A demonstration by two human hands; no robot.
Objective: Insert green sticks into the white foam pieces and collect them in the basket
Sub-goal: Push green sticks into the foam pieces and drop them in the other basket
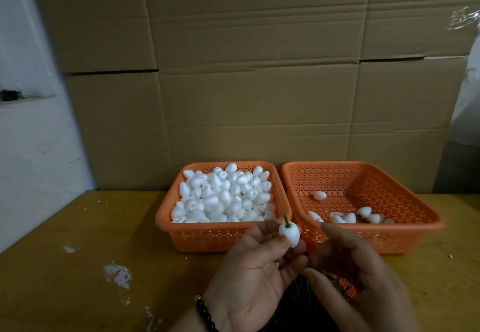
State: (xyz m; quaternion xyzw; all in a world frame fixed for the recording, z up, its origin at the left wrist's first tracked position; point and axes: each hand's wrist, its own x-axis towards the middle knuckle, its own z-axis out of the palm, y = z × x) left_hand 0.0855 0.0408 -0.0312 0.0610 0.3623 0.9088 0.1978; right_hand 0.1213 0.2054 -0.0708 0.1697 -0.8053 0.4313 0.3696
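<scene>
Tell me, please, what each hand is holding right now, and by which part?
The left hand pinches a foam piece by its sides, its green stick pointing up. Whether the right hand holds anything cannot be told.

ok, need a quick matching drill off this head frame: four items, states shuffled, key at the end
Items
1. left basket
2. right basket
3. foam piece in left hand
4. right hand

States
A. only a few foam pieces inside
B. green stick poking out of its top
C. piled full of white foam pieces
D. blurred, near the left hand, grip unclear

Pairs: 1-C, 2-A, 3-B, 4-D
</scene>
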